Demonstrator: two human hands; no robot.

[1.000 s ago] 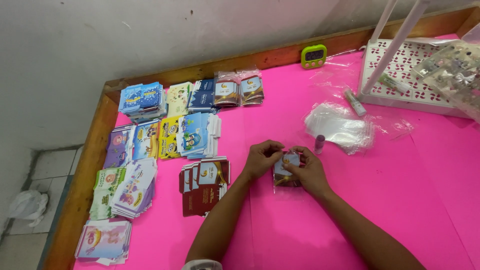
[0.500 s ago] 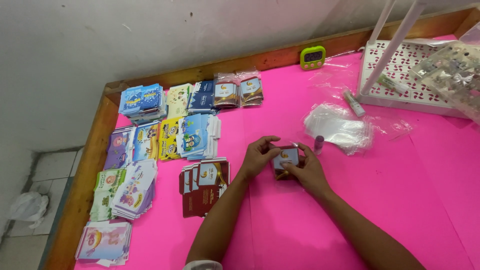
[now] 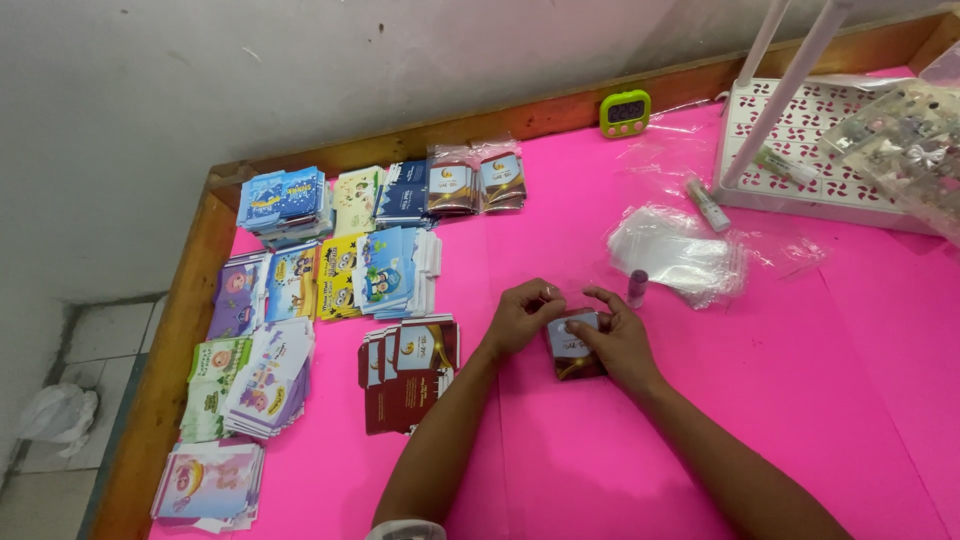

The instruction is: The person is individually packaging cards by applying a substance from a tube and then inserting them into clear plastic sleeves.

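Note:
Both my hands meet over a small dark red card packet (image 3: 572, 352) lying on the pink table (image 3: 760, 400). My left hand (image 3: 522, 318) pinches the packet's top left edge. My right hand (image 3: 618, 338) holds its right side, fingers curled over the top. To the left of my left forearm lies a fanned stack of dark red cards (image 3: 408, 372). A small purple cylinder (image 3: 637, 288) stands just beyond my right hand.
Stacks of colourful cards (image 3: 330, 270) cover the table's left part. A pile of clear plastic sleeves (image 3: 678, 252) lies behind the purple cylinder. A white perforated tray (image 3: 800, 180) sits at the back right, a green timer (image 3: 625, 112) by the wooden rim.
My hands shifted the packet slightly up and left and turned it; my fingers now close over its top edge. Nothing else moved.

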